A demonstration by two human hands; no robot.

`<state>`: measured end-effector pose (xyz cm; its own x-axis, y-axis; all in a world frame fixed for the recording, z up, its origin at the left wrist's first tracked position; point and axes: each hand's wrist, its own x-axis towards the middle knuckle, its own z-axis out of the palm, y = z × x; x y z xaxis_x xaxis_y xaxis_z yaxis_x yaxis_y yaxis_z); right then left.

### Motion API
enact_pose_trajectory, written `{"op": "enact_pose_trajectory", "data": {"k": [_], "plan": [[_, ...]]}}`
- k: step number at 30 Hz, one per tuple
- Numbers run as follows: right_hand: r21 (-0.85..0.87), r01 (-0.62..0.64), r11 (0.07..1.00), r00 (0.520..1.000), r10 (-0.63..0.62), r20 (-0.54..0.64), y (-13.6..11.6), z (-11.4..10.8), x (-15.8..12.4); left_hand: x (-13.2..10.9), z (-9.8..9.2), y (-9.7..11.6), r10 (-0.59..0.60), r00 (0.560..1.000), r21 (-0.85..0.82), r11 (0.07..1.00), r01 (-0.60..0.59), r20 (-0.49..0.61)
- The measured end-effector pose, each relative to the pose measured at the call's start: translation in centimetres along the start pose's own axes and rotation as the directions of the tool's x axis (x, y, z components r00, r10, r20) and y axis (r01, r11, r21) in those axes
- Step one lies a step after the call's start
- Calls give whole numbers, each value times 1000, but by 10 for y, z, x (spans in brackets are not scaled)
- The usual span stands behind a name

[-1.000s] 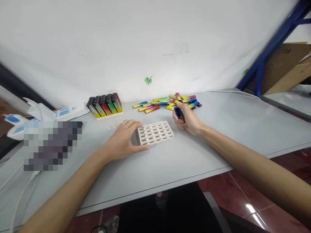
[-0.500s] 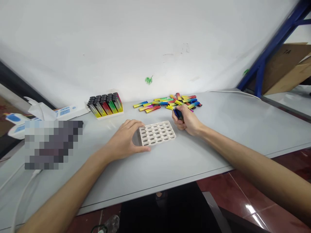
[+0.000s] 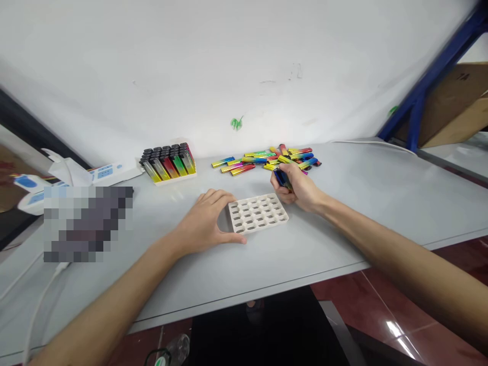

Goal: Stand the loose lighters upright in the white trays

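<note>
A white plastic tray (image 3: 259, 213) with rows of slots lies flat on the table, its slots unfilled. My left hand (image 3: 208, 221) spans its left end, fingers at the far corner and thumb along the near edge. My right hand (image 3: 301, 189), beyond the tray's right end, is closed around a dark blue lighter (image 3: 282, 179); the fingers hide part of it. Just behind that hand, shiny multicoloured lighters (image 3: 247, 165) are heaped loosely by the wall.
To the back left stands a white tray (image 3: 177, 179) packed with upright black-topped lighters (image 3: 168, 161). A power strip (image 3: 110, 173) and a blurred-out dark object (image 3: 89, 223) lie at the left, with white cables (image 3: 41, 290). A blue metal frame (image 3: 419, 114) rises at the right.
My left hand and the slotted tray have shifted slightly right, nearer to my right hand. My right hand keeps the blue lighter in nearly the same place. The view has moved a little.
</note>
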<state>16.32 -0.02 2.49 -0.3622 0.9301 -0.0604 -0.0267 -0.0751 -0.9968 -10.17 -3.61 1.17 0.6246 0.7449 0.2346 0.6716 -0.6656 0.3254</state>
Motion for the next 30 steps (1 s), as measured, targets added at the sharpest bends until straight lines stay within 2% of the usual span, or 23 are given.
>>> {"op": "enact_pose_trajectory", "data": {"k": [4,8,11,16,18,23,27,30], "plan": [[-36,99,994,994,-97,44,-4,-5,-1,0,5,8,2,1000,21,1000,-2,4],[-266,244,933,969,-244,33,-13,-7,-8,2,9,16,-24,999,35,999,23,25],[-335,334,881,942,-326,82,-17,-2,-12,3,11,22,-34,998,24,999,33,44],[-307,306,901,952,-283,119,-5,13,-10,4,12,27,-70,997,-27,997,71,40],[-316,327,890,945,-306,117,1,17,-8,5,12,27,-88,995,-47,995,90,37],[-485,477,733,869,-478,131,5,20,-9,5,11,27,-110,993,-81,990,114,50],[-513,522,681,843,-504,189,1,23,-11,6,10,28,-139,989,-118,982,144,48],[-532,527,663,843,-490,223,0,27,-12,6,9,27,-145,989,-131,980,148,32]]}}
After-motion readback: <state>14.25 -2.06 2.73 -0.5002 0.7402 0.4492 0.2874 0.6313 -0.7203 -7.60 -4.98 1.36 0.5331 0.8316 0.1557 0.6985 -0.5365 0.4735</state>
